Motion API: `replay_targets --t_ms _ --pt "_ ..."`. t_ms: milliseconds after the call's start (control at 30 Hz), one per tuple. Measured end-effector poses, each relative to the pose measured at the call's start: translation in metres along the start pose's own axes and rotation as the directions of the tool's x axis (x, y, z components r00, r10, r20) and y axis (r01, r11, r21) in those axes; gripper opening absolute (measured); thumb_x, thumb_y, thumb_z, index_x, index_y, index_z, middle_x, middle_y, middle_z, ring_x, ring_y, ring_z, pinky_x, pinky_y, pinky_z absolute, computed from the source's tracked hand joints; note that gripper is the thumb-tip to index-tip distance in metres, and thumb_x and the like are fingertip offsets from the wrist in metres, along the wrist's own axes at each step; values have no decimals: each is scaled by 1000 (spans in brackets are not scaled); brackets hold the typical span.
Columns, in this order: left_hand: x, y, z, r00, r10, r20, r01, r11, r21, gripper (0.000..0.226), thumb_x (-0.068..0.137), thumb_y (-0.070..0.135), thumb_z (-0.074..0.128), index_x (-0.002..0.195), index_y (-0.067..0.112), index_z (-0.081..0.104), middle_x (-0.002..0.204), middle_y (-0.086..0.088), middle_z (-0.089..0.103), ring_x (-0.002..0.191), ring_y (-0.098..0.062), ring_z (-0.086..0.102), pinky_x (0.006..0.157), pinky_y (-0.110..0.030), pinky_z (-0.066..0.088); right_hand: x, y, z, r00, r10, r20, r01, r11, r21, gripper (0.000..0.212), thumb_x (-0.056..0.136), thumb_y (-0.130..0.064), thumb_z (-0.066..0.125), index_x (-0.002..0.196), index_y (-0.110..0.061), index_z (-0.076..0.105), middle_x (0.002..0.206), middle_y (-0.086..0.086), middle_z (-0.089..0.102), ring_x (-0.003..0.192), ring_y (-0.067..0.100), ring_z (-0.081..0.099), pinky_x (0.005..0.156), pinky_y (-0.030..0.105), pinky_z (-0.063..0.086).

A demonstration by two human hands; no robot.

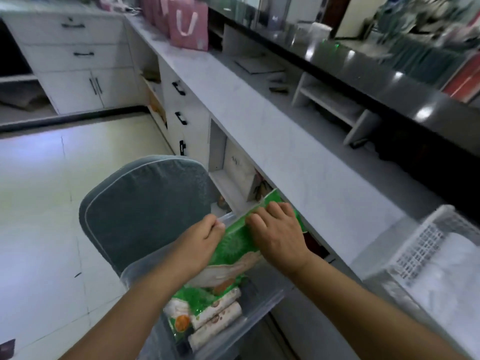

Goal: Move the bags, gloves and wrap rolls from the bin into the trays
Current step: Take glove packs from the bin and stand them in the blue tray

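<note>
A clear plastic bin [262, 311] stands on a grey cushioned chair [145, 203] below me. Both hands hold a flat green printed packet [237, 242] lifted above the bin. My left hand [205, 236] pinches its left edge, and my right hand [275, 229] curls over its upper right part. More green packets [187, 297] and two pale printed wrap rolls [220, 311] lie inside the bin. A white perforated tray [426, 242] sits on the counter at the right with white material in it.
A long grey-white counter [259, 120] runs from upper left to lower right, with drawers and open cubbies beneath. Pink gift bags [188, 26] stand at its far end. A small white shelf unit [335, 105] sits at the counter's back. Tiled floor [46, 190] lies to the left.
</note>
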State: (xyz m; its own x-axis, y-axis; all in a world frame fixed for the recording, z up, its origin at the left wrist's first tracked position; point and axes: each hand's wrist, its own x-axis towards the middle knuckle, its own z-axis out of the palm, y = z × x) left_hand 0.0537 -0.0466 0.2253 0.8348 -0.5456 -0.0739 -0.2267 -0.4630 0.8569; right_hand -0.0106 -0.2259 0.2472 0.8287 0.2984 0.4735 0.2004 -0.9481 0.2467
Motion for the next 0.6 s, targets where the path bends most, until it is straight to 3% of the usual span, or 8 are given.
replay_targets --t_ms 67,133,233,333,400,467,533,600 --pt "-2 21 13 998 54 28 -56 997 50 19 79 54 54 80 36 46 72 15 57 66 2 54 51 -24 36 -8 13 -14 998 67 -4 -67 996 -53 20 71 -29 68 80 -16 54 77 3 62 66 23 49 67 34 30" --pt "-3 39 27 994 106 37 -110 985 133 27 68 50 66 83 46 43 75 20 58 67 6 55 48 -17 32 -18 26 -28 993 115 -21 -117 988 -101 20 71 -29 68 80 -16 56 77 2 63 66 22 50 68 34 29" --pt "2 62 47 988 146 51 -151 982 114 31 68 32 70 82 47 46 74 15 60 65 5 55 49 -21 39 -36 45 -54 976 186 -114 -202 967 -152 14 76 -25 70 81 -17 60 81 0 67 73 24 53 76 35 34" --pt "9 92 64 978 185 101 -192 979 68 25 70 30 67 84 41 50 74 14 63 64 4 57 54 -29 48 -62 73 -85 903 372 -212 -404 905 -130 25 78 -31 69 97 -16 62 105 5 67 104 26 48 96 41 33" --pt "12 115 76 968 220 124 -223 975 12 24 72 28 69 86 37 53 77 13 65 66 3 59 58 -30 49 -89 92 -108 800 567 -195 -587 807 -67 56 76 -36 69 123 -13 49 132 14 52 122 29 36 107 41 24" --pt "15 139 91 961 245 131 -234 968 -90 26 72 20 72 89 30 56 82 7 67 74 -6 63 65 -33 51 -122 104 -128 652 749 -118 -747 661 73 76 78 -36 69 139 -10 32 145 16 36 131 27 28 111 33 15" --pt "14 164 110 955 265 133 -235 950 -206 29 72 10 73 92 23 57 84 3 67 77 -11 64 66 -26 52 -156 107 -141 491 871 -11 -840 477 259 85 80 -32 71 145 -10 20 149 12 29 135 24 26 112 31 19" --pt "9 189 132 942 301 151 -247 923 -295 31 73 5 72 93 22 56 84 7 66 73 -1 63 57 -10 47 -186 104 -148 325 939 110 -861 246 445 90 80 -27 72 146 -13 13 150 9 25 135 21 29 110 35 29"
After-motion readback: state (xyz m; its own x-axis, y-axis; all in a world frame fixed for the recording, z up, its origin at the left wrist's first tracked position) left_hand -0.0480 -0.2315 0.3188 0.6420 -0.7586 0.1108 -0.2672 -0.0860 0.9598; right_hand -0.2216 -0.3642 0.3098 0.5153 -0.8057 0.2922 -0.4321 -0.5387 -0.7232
